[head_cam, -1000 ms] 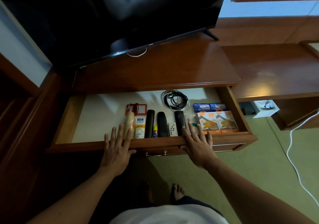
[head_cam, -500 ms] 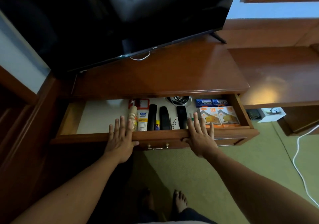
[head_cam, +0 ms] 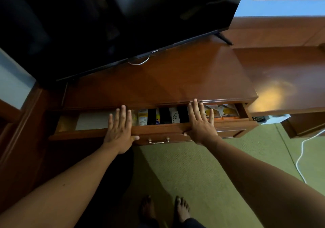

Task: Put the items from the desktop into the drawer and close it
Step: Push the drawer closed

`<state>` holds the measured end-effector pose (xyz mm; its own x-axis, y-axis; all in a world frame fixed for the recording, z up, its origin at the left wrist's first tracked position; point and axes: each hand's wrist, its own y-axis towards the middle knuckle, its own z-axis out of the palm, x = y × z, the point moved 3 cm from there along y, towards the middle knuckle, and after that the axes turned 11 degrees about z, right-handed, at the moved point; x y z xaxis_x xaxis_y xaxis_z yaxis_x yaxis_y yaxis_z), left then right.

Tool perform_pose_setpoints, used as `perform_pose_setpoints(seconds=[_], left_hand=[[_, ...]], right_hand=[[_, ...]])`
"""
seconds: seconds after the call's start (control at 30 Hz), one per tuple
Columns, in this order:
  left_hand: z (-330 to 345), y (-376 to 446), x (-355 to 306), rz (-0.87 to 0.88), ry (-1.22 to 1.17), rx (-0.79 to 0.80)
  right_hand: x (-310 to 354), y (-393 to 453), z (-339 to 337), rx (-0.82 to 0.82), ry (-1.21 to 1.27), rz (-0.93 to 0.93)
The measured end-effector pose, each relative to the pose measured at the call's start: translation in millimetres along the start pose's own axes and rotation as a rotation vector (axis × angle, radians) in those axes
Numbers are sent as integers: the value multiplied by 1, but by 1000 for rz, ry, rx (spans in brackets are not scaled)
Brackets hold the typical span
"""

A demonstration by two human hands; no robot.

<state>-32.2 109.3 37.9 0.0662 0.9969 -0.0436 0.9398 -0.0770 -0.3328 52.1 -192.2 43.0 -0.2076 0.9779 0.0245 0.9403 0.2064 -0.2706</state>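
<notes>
The wooden drawer point(head_cam: 88, 133) stands only a narrow gap open under the desktop point(head_cam: 158, 83). My left hand point(head_cam: 120, 131) lies flat on its front edge, fingers spread, thumb under the rim. My right hand point(head_cam: 200, 124) presses flat on the front edge right of the brass handle point(head_cam: 158, 140). Inside show a white tube point(head_cam: 142, 117), black remotes point(head_cam: 152, 116), a small white remote point(head_cam: 174, 116) and orange boxes point(head_cam: 226, 112). The back of the drawer is hidden under the desktop.
A large black TV point(head_cam: 123, 20) stands on the desktop with a white cable loop point(head_cam: 139, 62) beneath it. A lower wooden desk point(head_cam: 284, 80) adjoins on the right. A white cord point(head_cam: 306, 150) runs across the green carpet. My bare feet point(head_cam: 165, 210) stand below.
Both hands have pushed the drawer inward; the opening has shrunk from wide to a narrow slot, hiding the coiled cable and the rear items.
</notes>
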Motion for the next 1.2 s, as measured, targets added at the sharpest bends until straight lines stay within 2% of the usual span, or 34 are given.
perform_pose_setpoints(seconds=[0.3, 0.43, 0.57, 0.67, 1.2], left_hand=[[-38, 46, 23, -51, 91, -13], [-55, 70, 22, -17, 161, -6], [-50, 82, 30, -15, 126, 26], [-40, 80, 38, 7, 63, -1], [-30, 79, 39, 24, 92, -168]], right_hand=[[-1, 56, -33, 43, -61, -1], [-2, 71, -41, 34, -54, -1], [-11, 83, -39, 71, -17, -15], [-18, 87, -33, 57, 20, -19], [-18, 90, -25, -51, 62, -13]])
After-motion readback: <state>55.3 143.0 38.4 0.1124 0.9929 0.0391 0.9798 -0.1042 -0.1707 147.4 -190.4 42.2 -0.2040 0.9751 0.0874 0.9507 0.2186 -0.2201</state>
